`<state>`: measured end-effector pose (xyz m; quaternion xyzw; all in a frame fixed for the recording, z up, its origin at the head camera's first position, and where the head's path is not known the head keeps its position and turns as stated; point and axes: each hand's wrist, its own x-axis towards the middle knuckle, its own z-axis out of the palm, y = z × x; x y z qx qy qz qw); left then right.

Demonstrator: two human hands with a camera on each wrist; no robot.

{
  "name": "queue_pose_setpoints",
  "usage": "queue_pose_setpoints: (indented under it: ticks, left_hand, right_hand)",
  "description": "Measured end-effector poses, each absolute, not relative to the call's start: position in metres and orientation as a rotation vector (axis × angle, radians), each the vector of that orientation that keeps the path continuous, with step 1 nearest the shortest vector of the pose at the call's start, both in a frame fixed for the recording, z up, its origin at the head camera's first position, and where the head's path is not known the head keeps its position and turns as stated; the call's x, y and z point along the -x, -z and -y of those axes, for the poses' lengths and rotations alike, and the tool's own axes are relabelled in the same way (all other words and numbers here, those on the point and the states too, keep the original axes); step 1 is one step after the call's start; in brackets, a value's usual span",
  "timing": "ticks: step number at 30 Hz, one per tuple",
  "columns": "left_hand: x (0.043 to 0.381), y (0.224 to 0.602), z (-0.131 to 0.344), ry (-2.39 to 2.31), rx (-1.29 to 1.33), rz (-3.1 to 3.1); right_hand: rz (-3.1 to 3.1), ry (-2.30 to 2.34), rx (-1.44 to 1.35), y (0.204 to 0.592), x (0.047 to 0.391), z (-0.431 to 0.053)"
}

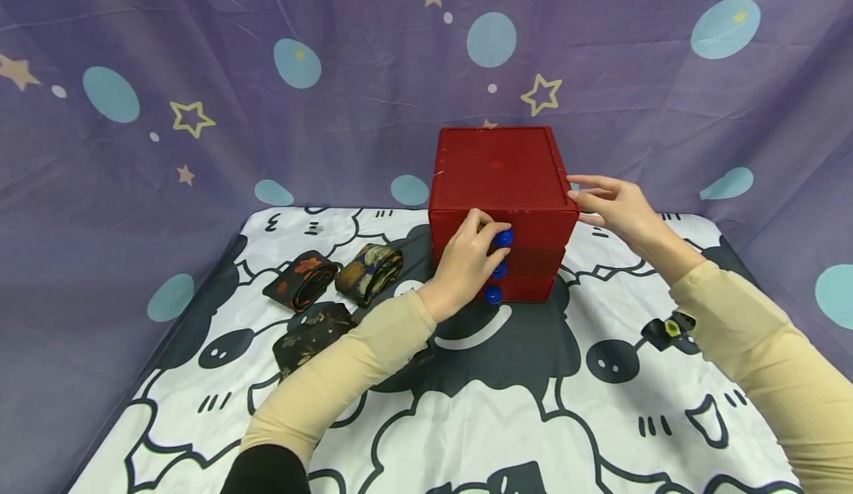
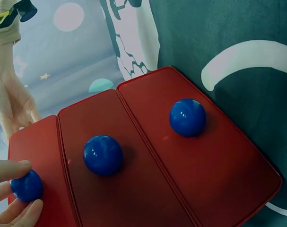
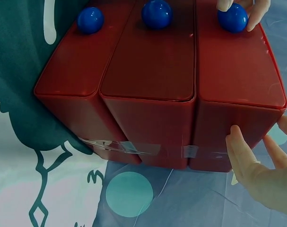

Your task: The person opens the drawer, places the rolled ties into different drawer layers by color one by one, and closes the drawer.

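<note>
A red box with three stacked drawers point(image 1: 503, 172) stands at the back of the table, each front bearing a round blue knob point(image 2: 103, 155). My left hand point(image 1: 466, 261) pinches the top drawer's knob point(image 2: 27, 186) between fingertips and thumb. All three fronts sit level with one another. My right hand point(image 1: 616, 209) rests its fingertips at the box's upper right side, fingers mostly straight. In the right wrist view, one finger point(image 3: 241, 149) lies against the top drawer section's side wall.
Left of the box lie rolled patterned neckties: one with orange leaves point(image 1: 303, 281), one floral point(image 1: 369, 273), and a black one with gold motifs point(image 1: 313, 335), partly behind the left forearm. Clear tape point(image 3: 138, 147) crosses the box's side. A purple curtain point(image 1: 373, 49) hangs behind.
</note>
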<state>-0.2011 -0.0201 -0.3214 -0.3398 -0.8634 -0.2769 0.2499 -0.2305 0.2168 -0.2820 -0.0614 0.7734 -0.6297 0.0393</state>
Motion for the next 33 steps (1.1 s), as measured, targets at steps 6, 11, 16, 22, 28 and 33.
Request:
queue_pose_setpoints:
  ticks: [6, 11, 16, 22, 28, 33]
  left_hand:
    - [0.202, 0.32, 0.019, 0.762, 0.926, 2.347]
    - [0.201, 0.319, 0.019, 0.757, 0.929, 2.357]
    - [0.197, 0.318, 0.021, 0.751, 0.935, 2.375]
    - [0.191, 0.318, 0.022, 0.721, 0.955, 2.355]
    - [0.185, 0.32, 0.024, 0.695, 0.981, 2.317]
    - [0.18, 0.321, 0.025, 0.68, 1.0, 2.297]
  right_hand:
    - [-2.367, 1.936, 0.194, 0.282, 0.231, -0.217]
    - [-2.347, 1.951, 0.197, 0.282, 0.231, -0.216]
    - [-2.367, 1.915, 0.196, 0.282, 0.231, -0.216]
    - [-2.395, 1.896, 0.173, 0.283, 0.233, -0.217]
    - [-2.379, 1.909, 0.174, 0.283, 0.232, -0.217]
    - [-2.369, 1.911, 0.173, 0.282, 0.232, -0.217]
